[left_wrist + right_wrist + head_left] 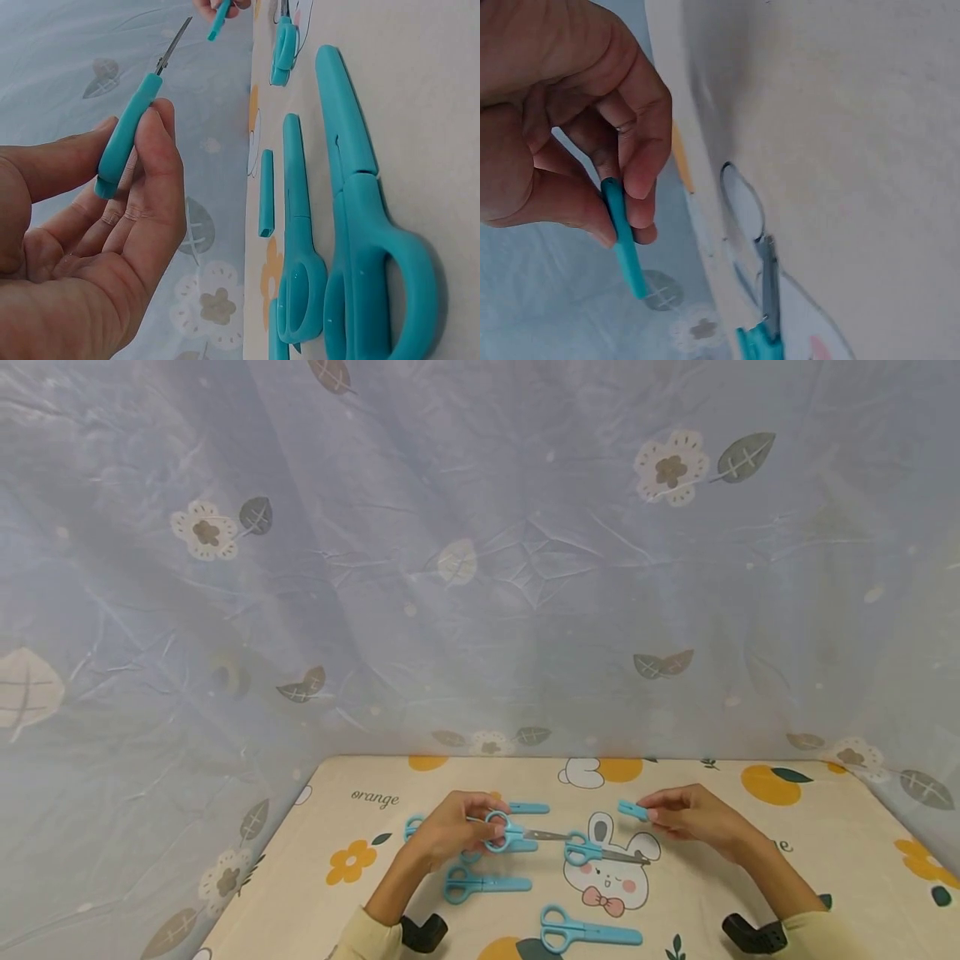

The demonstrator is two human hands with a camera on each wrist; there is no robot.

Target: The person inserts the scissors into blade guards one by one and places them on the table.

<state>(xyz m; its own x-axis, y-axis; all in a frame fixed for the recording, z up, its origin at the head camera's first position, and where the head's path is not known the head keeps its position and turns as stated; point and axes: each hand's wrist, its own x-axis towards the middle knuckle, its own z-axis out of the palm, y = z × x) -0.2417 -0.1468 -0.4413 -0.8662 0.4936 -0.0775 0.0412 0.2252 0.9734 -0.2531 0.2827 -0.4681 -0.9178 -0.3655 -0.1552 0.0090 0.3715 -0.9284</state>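
My left hand pinches the blue handle of a pair of scissors between thumb and fingers. Their bare metal blades point right, raised above the table. In my right hand a small blue blade cover is pinched by its end, also held up; the right wrist view shows this cover between thumb and fingertips. Between the hands, a second pair of scissors lies with blades uncovered on the printed rabbit. The left wrist view shows a loose blade cover beside covered scissors.
Covered blue scissors lie below the left hand, and another covered pair is at the front edge. More blue pieces are partly hidden behind the left hand. A patterned cloth covers the table; a grey-blue curtain hangs behind.
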